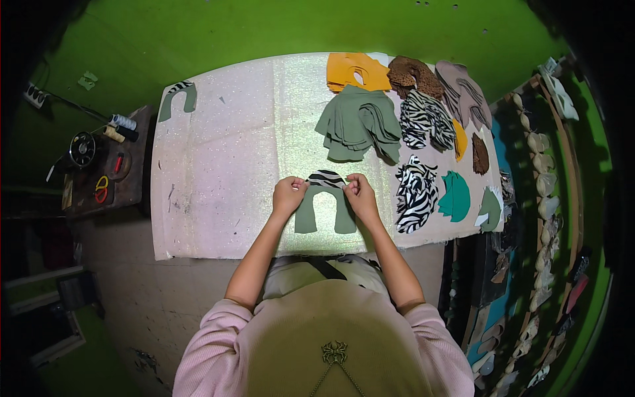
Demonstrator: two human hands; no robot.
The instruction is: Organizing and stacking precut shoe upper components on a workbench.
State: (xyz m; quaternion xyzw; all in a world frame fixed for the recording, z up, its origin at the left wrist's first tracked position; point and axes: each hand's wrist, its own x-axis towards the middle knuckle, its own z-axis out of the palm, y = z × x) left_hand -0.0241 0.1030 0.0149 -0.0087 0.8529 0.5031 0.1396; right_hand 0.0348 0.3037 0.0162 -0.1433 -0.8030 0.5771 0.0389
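Observation:
A green U-shaped cut piece [305,215] lies on the table in front of me, its two legs pointing toward me. Across the top of its curve sits a zebra-print crescent piece [326,177]. My left hand [290,196] pinches the crescent's left end, where it meets the green piece. At the opposite end, my right hand [361,197] is closed in a similar pinch on the crescent. Whether the fingers also grip the green layer beneath cannot be made out. A similar green piece with a zebra top [178,99] rests at the table's far left corner.
Stacks of green [357,122], orange [350,71], brown spotted [413,76] and taupe [460,92] pieces cover the far right. Zebra [417,195] and teal [454,197] stacks lie nearer. A sewing machine [83,150], thread spools [124,122] and yellow-and-red-handled scissors [101,189] stand left; shoe lasts [546,185] line the right.

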